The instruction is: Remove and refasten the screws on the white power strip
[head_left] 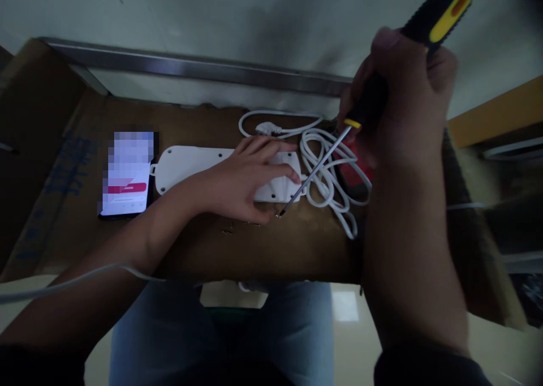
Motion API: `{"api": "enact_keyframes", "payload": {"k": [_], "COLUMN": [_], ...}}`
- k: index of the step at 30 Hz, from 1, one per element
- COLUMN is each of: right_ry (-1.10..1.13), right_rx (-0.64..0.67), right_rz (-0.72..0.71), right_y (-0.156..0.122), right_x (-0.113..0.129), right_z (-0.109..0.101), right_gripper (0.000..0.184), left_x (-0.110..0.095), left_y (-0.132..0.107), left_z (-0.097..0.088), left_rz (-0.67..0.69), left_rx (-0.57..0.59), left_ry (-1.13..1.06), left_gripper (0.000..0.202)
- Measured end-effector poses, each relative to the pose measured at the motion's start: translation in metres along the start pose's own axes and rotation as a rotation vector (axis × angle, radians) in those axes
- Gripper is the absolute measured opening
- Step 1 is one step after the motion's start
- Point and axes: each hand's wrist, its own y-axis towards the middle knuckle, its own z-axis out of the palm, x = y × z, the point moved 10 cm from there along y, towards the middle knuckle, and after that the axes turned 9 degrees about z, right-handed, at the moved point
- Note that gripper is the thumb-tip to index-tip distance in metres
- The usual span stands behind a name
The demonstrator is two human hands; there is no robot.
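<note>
1. We see a white power strip (190, 162) lying underside up on the brown desk (305, 250), with dark screw holes along its edges. We take it as our landmark.
2. Our left hand (237, 179) rests across the right half of the strip, palm down, fingers spread and closed around nothing.
3. Our right hand (407, 91), raised to the strip's right, grips a black-and-yellow screwdriver (367, 103). The steel shaft slants down to the strip's near edge, close to its right end; we cannot tell a brand on the handle.
4. Small screws (227, 232) lie scattered just on the near side of the strip, some beside the screwdriver's tip.
5. Left of the strip lies a phone (129, 199), its screen lit. The upper part is pixelated; we see a red bar (133, 187) lower down, its lettering too small to read.
6. Farther left of the strip, past the phone, blue handwritten marks (70, 159) run over the cardboard, too blurred for us to read.
7. A white cord (324, 193) lies coiled off the strip's right end, its plug (268, 128) just beyond the far edge.
</note>
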Motion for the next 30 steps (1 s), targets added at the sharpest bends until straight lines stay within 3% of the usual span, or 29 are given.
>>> {"api": "enact_keyframes", "payload": {"k": [9,21,30], "right_ry": [0.006,0.055,0.069], "right_rx": [-0.021,-0.044,-0.062], "right_rz": [-0.001,0.030,0.030], "right_y": [-0.001,-0.005,-0.004], "right_x": [0.008,0.011,0.012], "right_z": [-0.005,-0.001,-0.002], "right_gripper": [0.048,0.043,0.045], "left_x": [-0.007,-0.010,-0.014], "left_y": [0.000,0.003,0.003], "left_z": [0.002,0.007,0.007], "left_rz": [0.069,0.057,0.070], "left_rx": [-0.015,0.042,0.059], "left_ry": [-0.131,-0.132,-0.096], "left_gripper": [0.029,0.008,0.007]}}
